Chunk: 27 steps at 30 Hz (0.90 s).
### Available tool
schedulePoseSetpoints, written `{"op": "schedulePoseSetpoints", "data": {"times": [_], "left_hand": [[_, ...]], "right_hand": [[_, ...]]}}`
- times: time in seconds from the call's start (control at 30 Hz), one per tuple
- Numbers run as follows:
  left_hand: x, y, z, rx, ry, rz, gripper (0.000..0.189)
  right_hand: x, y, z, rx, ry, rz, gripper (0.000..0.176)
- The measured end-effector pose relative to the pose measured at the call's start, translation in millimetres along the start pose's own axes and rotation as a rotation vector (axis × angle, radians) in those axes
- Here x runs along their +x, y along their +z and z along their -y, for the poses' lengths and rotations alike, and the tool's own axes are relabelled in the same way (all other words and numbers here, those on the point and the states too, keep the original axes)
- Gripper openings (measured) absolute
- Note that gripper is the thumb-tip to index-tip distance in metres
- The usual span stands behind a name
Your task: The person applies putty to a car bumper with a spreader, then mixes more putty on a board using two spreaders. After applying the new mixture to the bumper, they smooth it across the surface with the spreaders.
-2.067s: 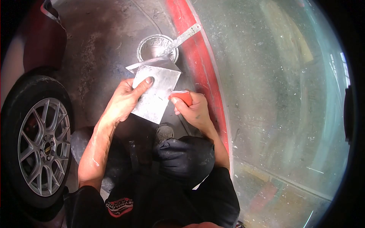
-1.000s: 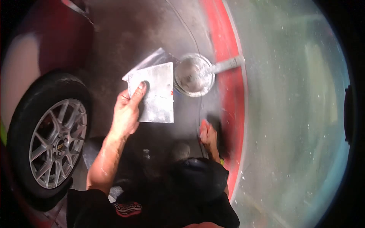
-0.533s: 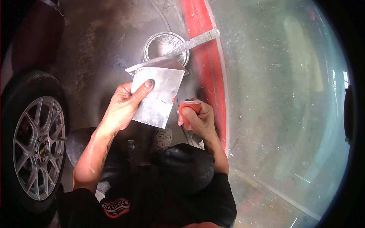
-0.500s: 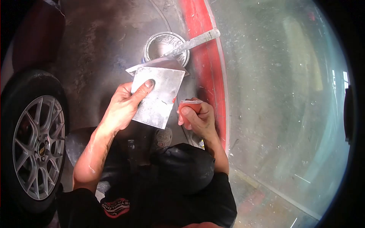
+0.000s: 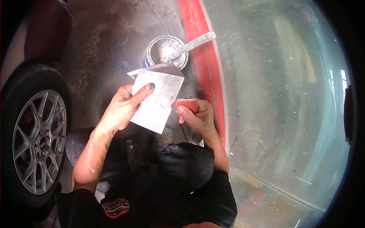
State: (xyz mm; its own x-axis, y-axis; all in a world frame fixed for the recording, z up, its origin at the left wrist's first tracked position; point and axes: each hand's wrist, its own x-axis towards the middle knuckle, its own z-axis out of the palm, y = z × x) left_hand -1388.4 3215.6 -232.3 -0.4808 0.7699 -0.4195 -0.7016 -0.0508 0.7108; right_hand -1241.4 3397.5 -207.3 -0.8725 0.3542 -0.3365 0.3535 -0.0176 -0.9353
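A flat, silvery-white, four-cornered board is pinched by the left hand, thumb on top. At its right edge, the right hand has its fingers curled tightly round a red, pale-edged spreader; contact is unclear. Beyond the board stands a round, grey-rimmed can holding a pale, flat stick. Working the spreader along the board seems underway, calling for steady support.

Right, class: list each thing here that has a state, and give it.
Left hand, closed on pale plate
Pale plate, held, smudged
Right hand, closed on red piece
Red piece, held
Can, open, pale material inside
Stick, slanted, one end in can
Car wheel, upright
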Motion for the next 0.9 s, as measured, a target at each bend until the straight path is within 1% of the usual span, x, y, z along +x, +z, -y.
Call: {"op": "schedulePoseSetpoints", "data": {"times": [0.13,0.23,0.33,0.43,0.53,0.57,0.63,0.67,0.73,0.77,0.83,0.87,0.9], "left_hand": [[-1.3,-1.9,2.8,0.023,-0.014,0.018,0.035],[-3.1,1.9,0.9,0.034,-0.005,0.016,0.036],[-1.8,1.5,4.4,0.029,0.008,0.033,0.036],[0.6,1.2,7.3,0.002,-0.004,-0.007,0.036],[5.7,-5.2,6.4,0.022,-0.002,-0.040,0.037],[7.1,-7.2,6.3,0.011,0.026,-0.049,0.037],[9.4,-12.0,7.4,-0.006,0.082,-0.069,0.037],[10.9,-14.2,8.4,0.041,0.126,-0.107,0.037],[14.3,-17.8,9.7,0.138,0.218,-0.182,0.036],[15.0,-19.1,8.6,0.148,0.223,-0.213,0.036],[11.9,-15.8,-0.6,0.150,0.179,-0.242,0.036],[8.8,-18.5,-3.6,0.162,0.167,-0.269,0.036],[7.3,-21.2,-2.5,0.116,0.166,-0.294,0.033]], "right_hand": [[-1.9,-0.8,0.7,-0.058,-0.037,0.004,0.013],[-3.2,-0.6,3.7,-0.063,-0.028,0.002,0.012],[-1.5,1.4,-0.5,-0.165,-0.133,-0.037,0.011],[1.4,-9.2,-11.7,-0.612,-0.219,-0.122,0.016],[-0.1,-17.7,-27.9,-0.153,-0.076,-0.387,0.015],[2.8,-27.3,-49.4,-0.101,-0.013,-0.457,0.016],[11.1,-49.3,-111.5,-0.412,-0.085,-0.399,0.019],[15.6,-58.4,-145.1,-0.566,-0.124,-0.370,0.021],[20.1,-70.1,-226.8,-1.140,-0.246,-0.315,0.021],[19.2,-71.6,-248.5,-1.426,-0.316,-0.278,0.022],[15.6,-62.5,-252.7,-1.372,-0.263,-0.366,0.028],[12.5,-61.4,-263.2,-1.487,-0.249,-0.352,0.030],[10.6,-53.3,-250.7,-1.362,-0.423,-0.321,0.041]]}}
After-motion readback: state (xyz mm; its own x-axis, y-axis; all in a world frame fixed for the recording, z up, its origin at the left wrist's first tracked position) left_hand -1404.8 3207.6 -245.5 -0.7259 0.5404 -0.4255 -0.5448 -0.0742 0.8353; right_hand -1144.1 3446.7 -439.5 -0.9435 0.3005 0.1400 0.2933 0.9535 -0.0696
